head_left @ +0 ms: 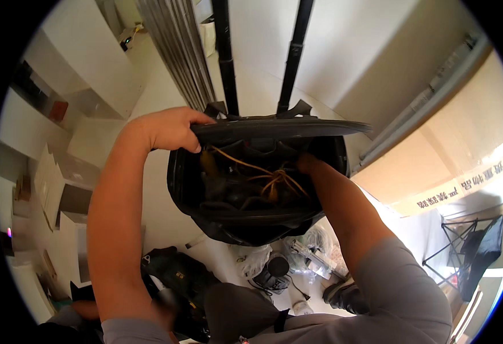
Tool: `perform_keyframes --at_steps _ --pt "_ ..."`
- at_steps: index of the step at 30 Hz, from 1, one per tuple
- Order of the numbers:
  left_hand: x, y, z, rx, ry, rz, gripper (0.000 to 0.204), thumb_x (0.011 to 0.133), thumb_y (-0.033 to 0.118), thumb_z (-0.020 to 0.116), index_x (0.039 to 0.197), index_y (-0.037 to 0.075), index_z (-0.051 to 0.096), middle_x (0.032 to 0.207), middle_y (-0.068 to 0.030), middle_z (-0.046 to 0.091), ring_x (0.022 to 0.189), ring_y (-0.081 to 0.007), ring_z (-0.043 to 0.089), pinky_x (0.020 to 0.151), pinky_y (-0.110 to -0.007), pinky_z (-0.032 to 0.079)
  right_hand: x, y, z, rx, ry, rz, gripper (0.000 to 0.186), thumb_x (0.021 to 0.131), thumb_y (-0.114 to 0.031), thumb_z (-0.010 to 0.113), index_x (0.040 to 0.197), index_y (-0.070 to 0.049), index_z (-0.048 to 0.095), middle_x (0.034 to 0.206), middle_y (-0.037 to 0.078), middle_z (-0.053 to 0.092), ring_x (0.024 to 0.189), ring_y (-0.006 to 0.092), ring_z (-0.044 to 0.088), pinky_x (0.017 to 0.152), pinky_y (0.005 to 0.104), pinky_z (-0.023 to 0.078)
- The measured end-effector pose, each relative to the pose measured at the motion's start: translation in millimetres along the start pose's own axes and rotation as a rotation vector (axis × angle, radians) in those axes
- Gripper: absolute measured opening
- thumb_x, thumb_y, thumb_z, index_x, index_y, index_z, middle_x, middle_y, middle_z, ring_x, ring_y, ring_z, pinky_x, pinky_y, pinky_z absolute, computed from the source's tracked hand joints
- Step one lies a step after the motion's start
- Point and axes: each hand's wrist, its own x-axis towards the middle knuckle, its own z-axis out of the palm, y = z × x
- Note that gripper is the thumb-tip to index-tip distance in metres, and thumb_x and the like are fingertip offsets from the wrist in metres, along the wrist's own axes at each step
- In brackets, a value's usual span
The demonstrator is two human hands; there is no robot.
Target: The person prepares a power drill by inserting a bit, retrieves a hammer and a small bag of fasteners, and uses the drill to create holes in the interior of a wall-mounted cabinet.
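Note:
A black rolling tool bag (251,219) stands upright before me, its top open. At the upper left, my left hand (174,129) grips the edge of the raised bag lid (286,127), thumb on the near side. My right hand (307,164) reaches down inside the bag at its right wall. Its fingers are lost in shadow, so what they touch is hidden. Beside it lies a tied bundle of orange cord (274,182), with one strand running to the left. A dull yellow item (209,164) sits in the bag's left side; other dark contents blur together.
Two black telescopic handle bars (227,74) rise behind the bag. A large cardboard box (435,155) stands right, near a folding stool (481,246). Below lie a dark garment or bag (182,275), plastic bags (254,261) and a black charger-like device (271,281). White boxes (71,189) line the left.

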Motion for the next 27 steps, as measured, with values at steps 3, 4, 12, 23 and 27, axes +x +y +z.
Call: perform_keyframes --at_steps 3,4,12,23,27 --pt "10 8 -5 0.039 0.010 0.072 0.065 0.069 0.008 0.072 0.133 0.003 0.063 0.115 -0.0137 0.071 0.104 -0.0264 0.065 0.093 -0.037 0.051 44 60 62 0.009 0.104 -0.081 0.039 0.096 -0.034 0.054 0.121 -0.009 0.072 0.126 0.019 0.067 0.115 0.0341 0.065 0.097 0.0442 0.053" --pt "6 4 -3 0.031 0.010 0.026 0.065 0.069 0.008 0.072 0.133 0.003 0.063 0.115 -0.0137 0.071 0.104 -0.0264 0.065 0.093 -0.036 0.051 46 37 54 0.068 0.012 -0.057 0.040 0.094 -0.034 0.058 0.123 -0.009 0.070 0.128 0.019 0.067 0.116 0.0338 0.065 0.097 0.0436 0.052" --pt "5 -3 2 -0.022 0.016 -0.002 0.067 0.067 0.008 0.071 0.133 0.004 0.063 0.111 -0.0120 0.071 0.101 -0.0251 0.064 0.092 -0.035 0.050 -14 -17 -28 0.515 -0.325 0.180 0.078 0.066 -0.033 0.090 0.132 -0.002 0.064 0.133 0.018 0.064 0.119 0.0304 0.063 0.099 0.0406 0.052" --pt "0 -1 20 -0.110 0.038 -0.046 0.071 0.065 0.001 0.068 0.135 0.003 0.061 0.117 -0.0116 0.069 0.104 -0.0233 0.062 0.091 -0.033 0.050 -183 -115 -123 0.015 0.408 -0.271 0.055 0.074 -0.024 0.079 0.123 -0.006 0.061 0.123 0.018 0.064 0.112 0.0352 0.064 0.093 0.0436 0.054" --pt "2 1 20 -0.088 0.001 -0.056 0.071 0.065 0.001 0.069 0.135 0.002 0.060 0.116 -0.0112 0.069 0.105 -0.0238 0.062 0.093 -0.033 0.049 -242 -100 -154 -0.105 0.744 -0.389 0.052 0.073 -0.018 0.078 0.121 -0.008 0.062 0.116 0.014 0.062 0.104 0.0336 0.066 0.086 0.0428 0.055"
